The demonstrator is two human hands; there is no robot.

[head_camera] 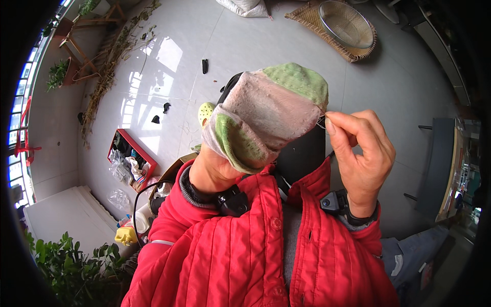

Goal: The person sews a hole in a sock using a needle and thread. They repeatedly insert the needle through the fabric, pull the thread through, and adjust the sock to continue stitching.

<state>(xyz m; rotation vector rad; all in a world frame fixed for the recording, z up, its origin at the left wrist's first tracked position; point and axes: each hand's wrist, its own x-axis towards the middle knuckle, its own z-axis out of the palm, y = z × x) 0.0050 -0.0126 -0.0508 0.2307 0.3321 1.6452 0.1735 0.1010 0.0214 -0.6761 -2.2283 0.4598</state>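
A worn pinkish-grey sock (268, 107) with green toe and heel patches is pulled over my left hand (215, 169). Only the wrist and base of that hand show; its fingers are hidden inside the fabric, and the cuff is folded back. At the sock's right edge, near the green toe, my right hand (360, 147) pinches a thin dark strand (321, 110) between thumb and forefinger. Whether this is a needle or thread is too small to tell. Pale loose threads (321, 123) hang just below the fingertips.
A red box (151, 161) of cloth and plastic bags stands left on the tiled floor. Black scraps (205, 66) lie beyond. A metal-rimmed sieve (347, 25) rests on a woven basket (303, 17) at the top right. Leafy plants (73, 264) fill the lower left.
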